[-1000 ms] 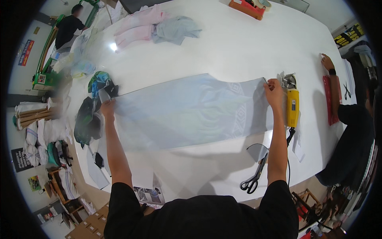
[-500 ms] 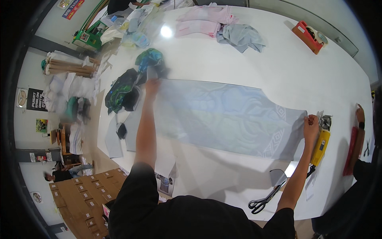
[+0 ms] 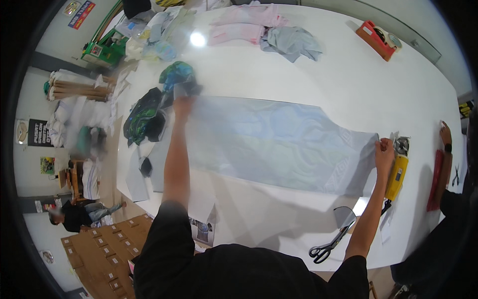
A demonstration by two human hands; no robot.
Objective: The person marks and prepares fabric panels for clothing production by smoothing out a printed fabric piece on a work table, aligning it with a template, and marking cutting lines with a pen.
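The fingers of the left hand (image 3: 183, 105) pinch one end of the pale blue fabric sheet (image 3: 279, 142), and those of the right hand (image 3: 384, 152) grip the opposite end. The sheet lies stretched nearly flat across the white desk (image 3: 348, 84), so spreading looks almost done; the yellow cutter (image 3: 397, 172) and scissors (image 3: 331, 243) lie untouched nearby.

Brown cardboard boxes (image 3: 102, 254) are stacking at lower left; a red-and-blue rectangular sign (image 3: 82, 13) is hanging at upper left; a dark poster (image 3: 38, 132) is showing at the left edge.
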